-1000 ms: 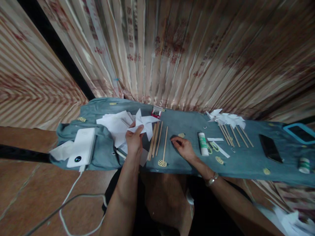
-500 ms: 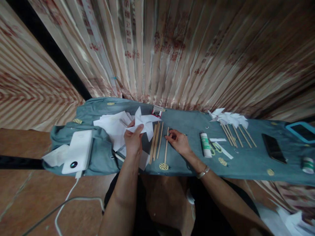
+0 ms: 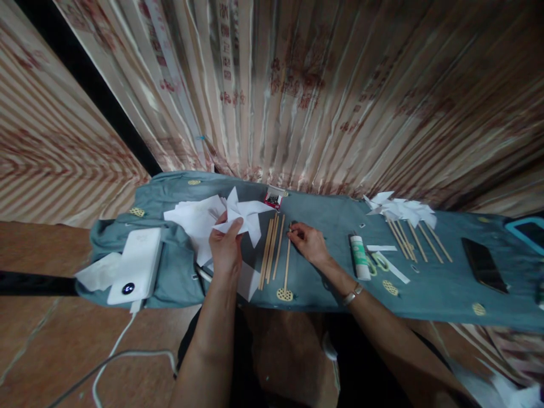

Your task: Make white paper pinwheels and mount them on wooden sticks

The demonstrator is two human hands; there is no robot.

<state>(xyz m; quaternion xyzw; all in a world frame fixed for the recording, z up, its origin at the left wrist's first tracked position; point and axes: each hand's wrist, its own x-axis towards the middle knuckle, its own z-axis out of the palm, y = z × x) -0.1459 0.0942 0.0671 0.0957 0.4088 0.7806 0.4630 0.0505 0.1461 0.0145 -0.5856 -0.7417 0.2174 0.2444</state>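
A white paper pinwheel [image 3: 251, 218] is pinched in my left hand [image 3: 226, 243], its blades spread above the cloth. My right hand [image 3: 309, 242] has its fingers closed around the upper end of a thin wooden stick [image 3: 287, 263], whose lower end points toward me. Between my hands lie several more wooden sticks [image 3: 267, 249], side by side. Beyond them is a small red and white box [image 3: 272, 198] with dark little pieces inside. White paper sheets [image 3: 191, 218] lie under and beside my left hand.
At the right are a glue stick [image 3: 360, 258], green-handled scissors [image 3: 379, 262], paper strips [image 3: 399, 268], finished pinwheels on sticks [image 3: 402, 209] and a dark phone [image 3: 483, 264]. A white power bank [image 3: 136, 263] with a cable sits at the left. A curtain [image 3: 272, 102] hangs behind.
My right fingers have shifted to the stick's top end. The pinwheel in my left hand has turned slightly. The whole view has moved a little.
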